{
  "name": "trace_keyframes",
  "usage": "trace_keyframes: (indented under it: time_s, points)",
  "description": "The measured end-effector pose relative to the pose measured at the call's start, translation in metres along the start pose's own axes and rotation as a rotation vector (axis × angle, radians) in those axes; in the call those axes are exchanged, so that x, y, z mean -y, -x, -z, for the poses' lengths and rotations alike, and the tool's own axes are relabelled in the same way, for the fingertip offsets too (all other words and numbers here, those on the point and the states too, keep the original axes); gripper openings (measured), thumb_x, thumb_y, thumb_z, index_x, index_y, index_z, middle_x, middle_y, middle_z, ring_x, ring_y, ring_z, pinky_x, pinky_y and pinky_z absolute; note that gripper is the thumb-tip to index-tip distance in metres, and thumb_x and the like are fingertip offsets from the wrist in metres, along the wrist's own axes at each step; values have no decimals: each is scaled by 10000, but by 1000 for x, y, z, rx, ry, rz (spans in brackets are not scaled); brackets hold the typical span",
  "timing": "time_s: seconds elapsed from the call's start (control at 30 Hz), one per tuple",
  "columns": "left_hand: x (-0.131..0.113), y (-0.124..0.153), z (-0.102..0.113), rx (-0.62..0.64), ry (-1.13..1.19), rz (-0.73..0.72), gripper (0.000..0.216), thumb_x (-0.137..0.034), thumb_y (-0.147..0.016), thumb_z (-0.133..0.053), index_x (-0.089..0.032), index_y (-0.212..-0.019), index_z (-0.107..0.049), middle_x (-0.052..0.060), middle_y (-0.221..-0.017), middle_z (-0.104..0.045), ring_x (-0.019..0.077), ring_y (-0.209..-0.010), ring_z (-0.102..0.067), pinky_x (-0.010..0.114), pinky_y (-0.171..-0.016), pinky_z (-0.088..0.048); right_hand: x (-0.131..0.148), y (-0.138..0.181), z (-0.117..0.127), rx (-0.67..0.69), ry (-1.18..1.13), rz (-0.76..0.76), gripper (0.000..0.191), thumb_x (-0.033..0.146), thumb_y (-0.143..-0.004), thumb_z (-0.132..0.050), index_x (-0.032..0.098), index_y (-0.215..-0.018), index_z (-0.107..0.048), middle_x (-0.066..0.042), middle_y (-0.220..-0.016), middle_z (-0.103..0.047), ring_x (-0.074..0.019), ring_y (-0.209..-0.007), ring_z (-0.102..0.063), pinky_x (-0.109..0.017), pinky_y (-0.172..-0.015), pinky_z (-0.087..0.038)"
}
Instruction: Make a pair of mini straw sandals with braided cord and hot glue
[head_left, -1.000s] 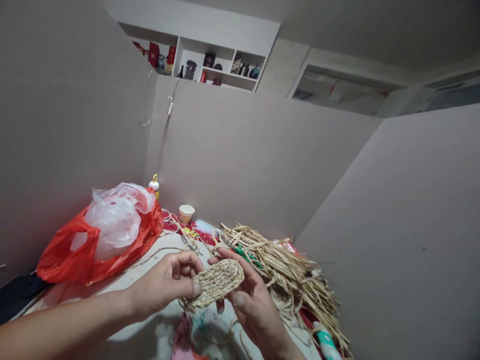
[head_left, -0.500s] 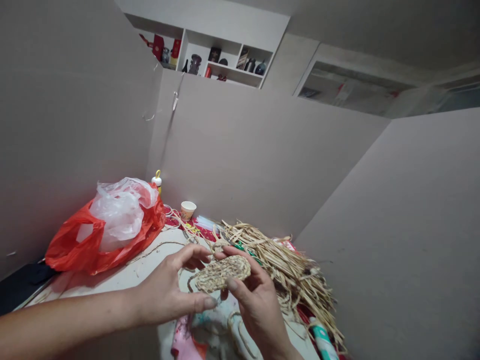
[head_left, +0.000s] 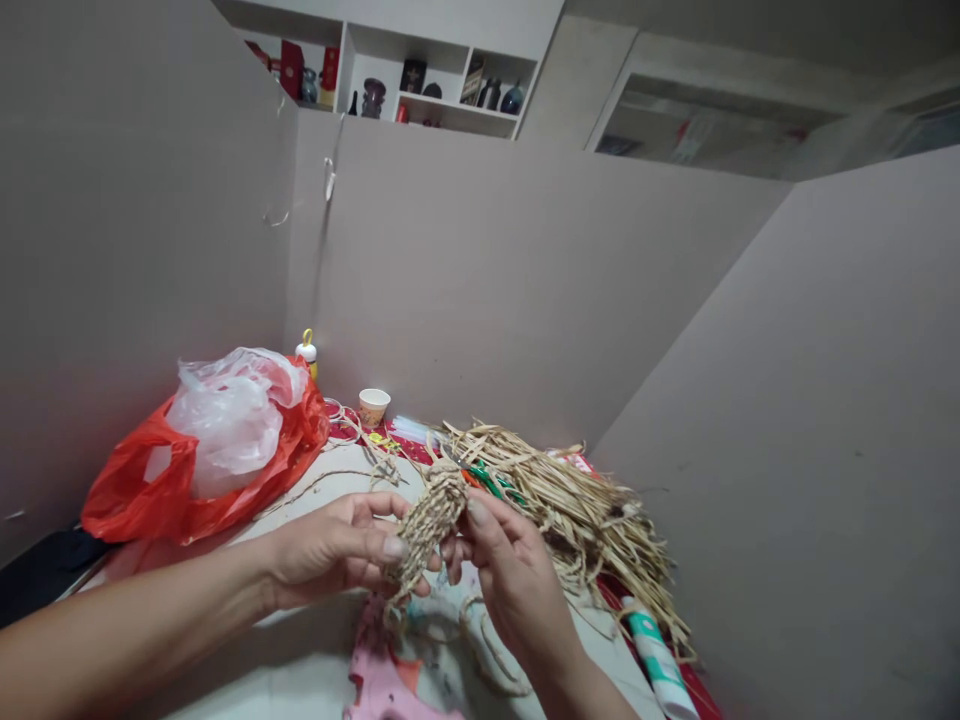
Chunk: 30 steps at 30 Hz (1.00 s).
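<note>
A small oblong piece of coiled, braided straw [head_left: 431,515] is held above the table between my two hands. My left hand [head_left: 337,548] grips its lower left end, thumb on top and fingers behind. My right hand [head_left: 517,575] pinches the upper right edge with thumb and forefinger. The piece is tilted, and its far end points away from me. Below it lies a pink tool with an orange part, like a glue gun [head_left: 379,675]. Loops of straw cord [head_left: 484,650] rest on the table beside my right wrist.
A heap of dry straw [head_left: 555,490] spreads along the right, with green-handled scissors [head_left: 499,482] at its edge. A green-and-white tube [head_left: 656,655] lies nearer. On the left sit a red plastic bag [head_left: 142,480], a paper cup [head_left: 373,406] and clear sticks [head_left: 412,430]. Walls surround the table [head_left: 300,650].
The straw piece has turned from lying sideways to a steep tilt. My left hand has closed on its lower end, and my right fingers have shifted to its upper edge. The view has tilted slightly down.
</note>
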<state>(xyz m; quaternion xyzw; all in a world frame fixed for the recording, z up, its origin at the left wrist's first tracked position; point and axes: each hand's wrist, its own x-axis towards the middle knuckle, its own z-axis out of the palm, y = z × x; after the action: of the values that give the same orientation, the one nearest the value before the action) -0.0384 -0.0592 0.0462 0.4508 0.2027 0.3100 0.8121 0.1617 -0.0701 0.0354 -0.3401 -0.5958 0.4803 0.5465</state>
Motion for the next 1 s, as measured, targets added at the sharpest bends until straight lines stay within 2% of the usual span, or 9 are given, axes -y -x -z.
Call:
trace_keyframes:
  time_s: [0.13, 0.27, 0.37, 0.43, 0.47, 0.57, 0.67, 0.87, 1.0]
  points:
    - [4, -3, 3, 53, 11, 45, 380, -305, -720, -782, -159, -1029, -616, 93, -981, -709, 176, -827, -682, 308, -780, -466, 8, 1, -7, -1, 65, -13, 313, 440, -912, -597, 188, -726, -599, 42, -576, -525, -106, -511, -472, -221, -483, -407]
    - [8, -4, 3, -5, -43, 72, 453, -276, -697, -807, -161, -1104, -646, 91, -917, -738, 171, -766, -702, 289, -743, -483, 14, -1, -10, -1, 155, -16, 343, 410, -886, -635, 181, -636, -579, 46, -554, -474, -107, -517, -442, -231, -490, -368]
    - [10, -7, 4, -86, -103, 80, 428, -292, -679, -821, -150, -1055, -673, 86, -876, -748, 164, -703, -694, 286, -708, -488, 14, -3, -7, -47, 190, -8, 216, 393, -840, -692, 189, -911, -681, 6, -732, -596, -125, -586, -493, -240, -511, -412]
    - [12, -11, 8, -143, -109, 58, 377, -306, -671, -825, -132, -977, -692, 84, -843, -749, 160, -698, -682, 273, -693, -478, 14, -5, -2, -162, 155, 61, 345, 375, -852, -682, 241, -1165, -626, -32, -952, -650, -135, -657, -549, -250, -545, -469]
    - [13, -13, 11, -178, -103, 37, 348, -302, -660, -831, -122, -927, -699, 84, -828, -749, 154, -696, -672, 264, -688, -469, 15, -6, 1, -232, 119, 118, 358, 358, -867, -671, 266, -1207, -604, -38, -1021, -652, -134, -681, -568, -253, -563, -488]
    - [15, -21, 21, -285, -72, -27, 295, -259, -623, -850, -108, -829, -703, 85, -810, -752, 121, -652, -620, 224, -630, -421, 21, -8, 13, -416, 23, 285, 178, 294, -876, -680, 265, -1052, -680, -15, -926, -668, -116, -657, -577, -241, -560, -489]
    - [15, -26, 31, -356, -23, -53, 316, -217, -630, -842, -125, -901, -709, 80, -860, -757, 118, -681, -621, 211, -617, -399, 25, -9, 23, -493, -10, 339, 57, 279, -851, -715, 229, -876, -709, 11, -739, -637, -106, -574, -547, -235, -498, -447]
    - [15, -29, 42, -395, 11, -83, 321, -209, -651, -827, -159, -945, -708, 42, -867, -732, 138, -710, -653, 237, -639, -438, 7, -11, 19, -268, 50, 179, 268, 429, -941, -561, 225, -770, -596, 43, -623, -523, -112, -515, -477, -237, -475, -382]
    - [14, -29, 43, -371, 28, -111, 358, -194, -657, -812, -165, -998, -710, 53, -927, -728, 163, -800, -662, 296, -770, -478, -11, -13, 8, -154, 126, 75, 415, 473, -953, -509, 207, -636, -520, 41, -557, -487, -113, -492, -438, -249, -501, -373]
